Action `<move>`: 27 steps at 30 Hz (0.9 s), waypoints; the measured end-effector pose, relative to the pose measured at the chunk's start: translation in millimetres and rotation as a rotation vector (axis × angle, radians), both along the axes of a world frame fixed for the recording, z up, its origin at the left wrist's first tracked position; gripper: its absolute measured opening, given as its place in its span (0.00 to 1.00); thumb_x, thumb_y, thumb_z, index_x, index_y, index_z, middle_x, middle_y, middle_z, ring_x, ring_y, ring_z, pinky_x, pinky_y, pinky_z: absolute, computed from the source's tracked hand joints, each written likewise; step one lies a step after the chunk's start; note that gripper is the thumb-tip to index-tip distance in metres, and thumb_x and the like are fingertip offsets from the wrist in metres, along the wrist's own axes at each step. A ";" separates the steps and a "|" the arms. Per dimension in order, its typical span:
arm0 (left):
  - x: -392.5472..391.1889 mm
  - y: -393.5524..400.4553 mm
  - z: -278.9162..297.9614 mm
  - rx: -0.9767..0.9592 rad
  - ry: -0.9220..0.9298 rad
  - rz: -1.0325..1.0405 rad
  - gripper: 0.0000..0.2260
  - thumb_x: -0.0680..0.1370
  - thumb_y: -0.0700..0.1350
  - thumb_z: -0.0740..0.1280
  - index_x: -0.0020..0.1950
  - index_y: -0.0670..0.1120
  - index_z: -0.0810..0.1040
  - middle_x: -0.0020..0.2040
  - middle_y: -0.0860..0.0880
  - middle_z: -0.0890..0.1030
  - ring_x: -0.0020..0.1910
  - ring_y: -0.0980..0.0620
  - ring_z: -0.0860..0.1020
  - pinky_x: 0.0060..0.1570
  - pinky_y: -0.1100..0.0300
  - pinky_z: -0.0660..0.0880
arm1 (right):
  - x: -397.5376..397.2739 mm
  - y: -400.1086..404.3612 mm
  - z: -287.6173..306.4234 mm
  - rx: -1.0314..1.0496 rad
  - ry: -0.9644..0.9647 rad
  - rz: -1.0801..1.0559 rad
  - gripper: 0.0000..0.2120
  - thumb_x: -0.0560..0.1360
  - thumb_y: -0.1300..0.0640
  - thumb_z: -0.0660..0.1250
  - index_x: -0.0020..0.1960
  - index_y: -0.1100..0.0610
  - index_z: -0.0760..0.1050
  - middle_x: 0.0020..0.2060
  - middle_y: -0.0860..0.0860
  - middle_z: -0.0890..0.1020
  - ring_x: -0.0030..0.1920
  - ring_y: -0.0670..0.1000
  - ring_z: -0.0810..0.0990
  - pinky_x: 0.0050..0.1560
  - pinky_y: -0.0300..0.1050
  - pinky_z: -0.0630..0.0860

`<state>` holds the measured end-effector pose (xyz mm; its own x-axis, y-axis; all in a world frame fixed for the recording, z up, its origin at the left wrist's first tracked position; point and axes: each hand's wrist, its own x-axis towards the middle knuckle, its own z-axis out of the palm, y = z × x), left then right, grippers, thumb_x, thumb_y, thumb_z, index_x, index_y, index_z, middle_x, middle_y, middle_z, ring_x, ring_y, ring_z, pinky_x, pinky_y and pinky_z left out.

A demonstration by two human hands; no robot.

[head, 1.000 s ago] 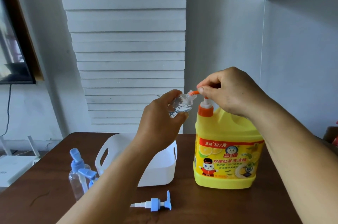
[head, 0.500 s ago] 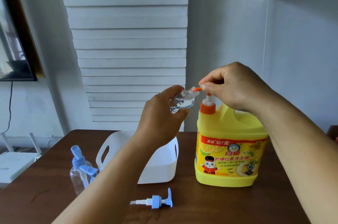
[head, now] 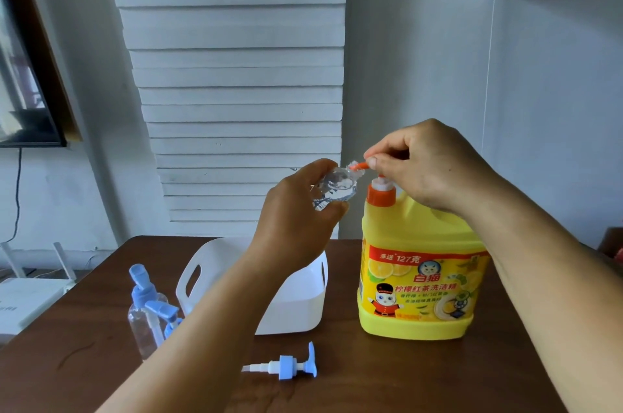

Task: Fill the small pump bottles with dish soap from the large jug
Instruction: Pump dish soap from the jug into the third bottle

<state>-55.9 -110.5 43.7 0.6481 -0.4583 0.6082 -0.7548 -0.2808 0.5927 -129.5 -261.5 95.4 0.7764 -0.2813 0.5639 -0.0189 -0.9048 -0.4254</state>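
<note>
Two hands on this: left hand (head: 296, 210) grips a clear bottle (head: 337, 188) tipped so its mouth meets the orange spout (head: 358, 167), right hand (head: 428, 166) closed over the jug (head: 421, 271) pump, ready to press. Bottle looks basically empty so far.

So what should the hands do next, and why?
Probably press the orange pump head down. The left hand holds the clear bottle with its mouth at the spout, and the right hand already grips the pump on the yellow jug.
</note>
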 end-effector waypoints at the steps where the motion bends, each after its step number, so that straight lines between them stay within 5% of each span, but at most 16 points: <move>1: 0.1 -0.1 0.9 -0.010 0.007 -0.006 0.14 0.71 0.45 0.70 0.56 0.54 0.76 0.42 0.59 0.79 0.37 0.62 0.75 0.35 0.78 0.66 | -0.4 -0.4 2.6 0.006 -0.005 0.007 0.05 0.74 0.55 0.67 0.45 0.51 0.82 0.32 0.36 0.76 0.29 0.31 0.76 0.27 0.17 0.62; 4: -0.3 -0.4 3.2 -0.017 0.012 -0.008 0.15 0.71 0.45 0.70 0.56 0.54 0.75 0.44 0.57 0.79 0.37 0.62 0.75 0.35 0.79 0.65 | -0.6 -1.2 4.8 0.008 -0.011 0.019 0.05 0.74 0.55 0.67 0.45 0.52 0.82 0.32 0.38 0.77 0.30 0.24 0.73 0.26 0.17 0.62; 9: 1.4 -0.7 0.1 -0.013 0.002 -0.002 0.13 0.71 0.44 0.70 0.54 0.54 0.76 0.41 0.59 0.78 0.37 0.59 0.75 0.35 0.75 0.67 | 1.5 1.2 -2.2 -0.027 -0.020 -0.027 0.06 0.74 0.54 0.67 0.45 0.52 0.83 0.31 0.34 0.73 0.27 0.37 0.77 0.26 0.17 0.63; 17: -0.8 -0.8 -2.4 -0.001 0.009 -0.012 0.12 0.71 0.44 0.69 0.52 0.55 0.76 0.39 0.60 0.78 0.36 0.64 0.75 0.34 0.77 0.66 | -1.2 1.6 -0.2 -0.025 0.009 -0.019 0.06 0.74 0.53 0.67 0.46 0.51 0.82 0.32 0.34 0.74 0.30 0.36 0.75 0.26 0.21 0.65; 27: 0.6 -1.1 -2.9 0.001 0.010 -0.009 0.12 0.70 0.44 0.69 0.51 0.56 0.75 0.40 0.59 0.80 0.38 0.60 0.76 0.36 0.71 0.68 | 1.9 -2.6 -6.5 0.036 -0.013 0.018 0.06 0.74 0.54 0.67 0.45 0.53 0.82 0.32 0.35 0.74 0.29 0.23 0.71 0.26 0.17 0.62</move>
<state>-55.3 -111.6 40.7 0.6500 -0.4646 0.6013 -0.7514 -0.2752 0.5997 -127.6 -264.0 88.9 0.7743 -0.2875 0.5637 0.0033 -0.8890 -0.4580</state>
